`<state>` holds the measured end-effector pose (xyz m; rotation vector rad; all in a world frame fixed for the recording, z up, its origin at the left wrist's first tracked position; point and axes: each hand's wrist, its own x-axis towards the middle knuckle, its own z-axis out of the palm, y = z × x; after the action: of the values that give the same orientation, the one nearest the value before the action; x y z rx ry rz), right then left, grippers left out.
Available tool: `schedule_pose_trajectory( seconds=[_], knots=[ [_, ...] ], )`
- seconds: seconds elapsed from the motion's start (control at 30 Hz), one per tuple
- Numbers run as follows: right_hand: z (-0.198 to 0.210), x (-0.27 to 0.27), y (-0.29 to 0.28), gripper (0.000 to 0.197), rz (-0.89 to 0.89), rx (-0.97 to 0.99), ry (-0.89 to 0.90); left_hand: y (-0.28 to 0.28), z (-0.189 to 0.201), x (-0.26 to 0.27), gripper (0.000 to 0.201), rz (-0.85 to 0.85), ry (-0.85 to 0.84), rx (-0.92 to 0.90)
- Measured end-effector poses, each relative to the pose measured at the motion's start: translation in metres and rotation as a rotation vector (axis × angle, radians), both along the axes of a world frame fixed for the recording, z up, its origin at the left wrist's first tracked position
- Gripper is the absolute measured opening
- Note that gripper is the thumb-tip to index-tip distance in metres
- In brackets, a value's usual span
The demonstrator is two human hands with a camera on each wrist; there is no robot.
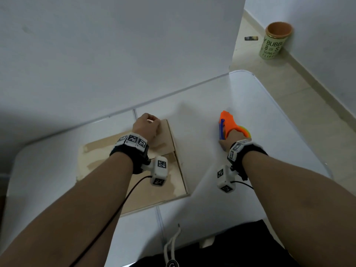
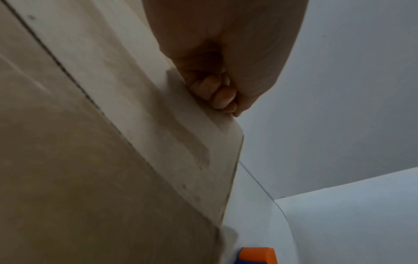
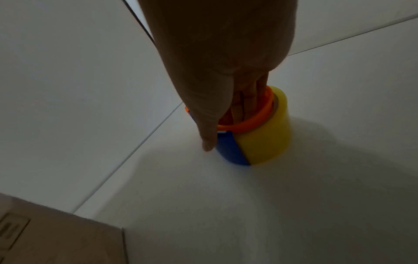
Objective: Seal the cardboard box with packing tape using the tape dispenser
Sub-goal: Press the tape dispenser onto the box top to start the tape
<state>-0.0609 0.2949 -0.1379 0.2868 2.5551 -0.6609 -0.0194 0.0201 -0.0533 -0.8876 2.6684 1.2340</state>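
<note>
A flat brown cardboard box point(image 1: 176, 180) lies on the white table point(image 1: 260, 112), its top flaps meeting in a seam. My left hand point(image 1: 147, 126) rests on the box's far right corner with its fingers point(image 2: 217, 92) curled into a fist against the box top point(image 2: 135, 125), holding nothing. To the right of the box, my right hand point(image 1: 229, 140) grips the orange and blue tape dispenser point(image 1: 228, 120), which stands on the table. Its fingers reach inside the orange ring of the tape dispenser point(image 3: 264, 135) with the yellow roll, and the thumb point(image 3: 210, 132) lies on the blue side.
A white panel point(image 1: 115, 54) stands upright along the table's far edge, just behind the box. On the floor at the far right are a green can point(image 1: 275, 43) and a small dark object point(image 1: 251, 38). The table's rounded right edge is near the dispenser. Black cables hang from both wrists.
</note>
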Motion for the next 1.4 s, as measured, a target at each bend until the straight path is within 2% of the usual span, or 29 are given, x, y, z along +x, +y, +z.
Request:
schedule_pose_trajectory(
  seconds=[0.03, 0.07, 0.13, 0.2, 0.3, 0.33, 0.4, 0.47, 0.53, 0.6, 0.63, 0.73, 0.87, 0.97, 1.1, 1.33, 1.4],
  knots=[
    [0.0, 0.006, 0.0, 0.074, 0.021, -0.041, 0.008, 0.0, 0.0, 0.0, 0.005, 0.0, 0.0, 0.0],
    [-0.004, 0.01, -0.001, 0.072, 0.021, -0.043, -0.002, 0.0, 0.001, 0.0, 0.005, 0.002, 0.001, 0.002],
    [-0.004, 0.018, 0.0, 0.044, -0.052, -0.039, -0.037, 0.0, 0.001, 0.001, 0.005, 0.0, 0.008, 0.013],
    [0.0, 0.02, 0.0, 0.017, -0.102, -0.094, 0.001, 0.0, 0.002, 0.003, 0.004, -0.011, 0.014, 0.019],
    [0.003, 0.01, 0.005, 0.039, -0.091, -0.172, 0.123, 0.0, 0.003, 0.006, 0.003, -0.014, 0.012, 0.041],
    [0.01, 0.01, 0.006, 0.032, -0.102, -0.197, 0.13, -0.001, 0.004, 0.008, 0.003, -0.01, 0.01, 0.056],
    [0.025, 0.01, 0.001, 0.004, -0.178, -0.282, 0.075, -0.002, 0.005, 0.011, 0.002, 0.0, 0.017, 0.084],
    [0.039, 0.005, -0.007, 0.025, -0.306, -0.549, 0.043, -0.004, 0.007, 0.014, 0.002, 0.004, 0.027, 0.105],
    [0.069, 0.003, -0.021, 0.031, -0.394, -0.862, 0.048, -0.006, 0.011, 0.018, 0.004, -0.006, 0.034, 0.113],
    [0.103, 0.004, -0.038, 0.033, -0.374, -1.069, 0.029, -0.009, 0.02, 0.023, 0.004, -0.008, 0.048, 0.138],
    [0.122, 0.006, -0.048, 0.037, -0.321, -1.108, 0.027, -0.013, 0.025, 0.026, 0.005, 0.006, 0.059, 0.178],
    [0.157, 0.016, -0.081, 0.061, -0.087, -1.067, 0.044, -0.031, 0.038, 0.043, 0.01, 0.096, 0.114, 0.396],
    [0.168, 0.036, -0.119, 0.066, 0.198, -0.841, 0.015, -0.06, 0.052, 0.065, 0.025, 0.32, 0.115, 0.819],
    [0.165, 0.053, -0.147, 0.069, 0.352, -0.68, -0.029, -0.091, 0.057, 0.088, 0.041, 0.393, 0.072, 1.088],
    [0.161, 0.071, -0.173, 0.062, 0.472, -0.608, -0.108, -0.122, 0.052, 0.116, 0.047, 0.392, 0.021, 1.094],
    [0.169, 0.09, -0.211, 0.045, 0.683, -0.465, -0.166, -0.148, 0.045, 0.152, 0.019, 0.397, 0.024, 0.961],
    [0.169, 0.091, -0.219, 0.045, 0.71, -0.444, -0.187, -0.15, 0.045, 0.16, 0.018, 0.372, -0.025, 0.946]
  ],
)
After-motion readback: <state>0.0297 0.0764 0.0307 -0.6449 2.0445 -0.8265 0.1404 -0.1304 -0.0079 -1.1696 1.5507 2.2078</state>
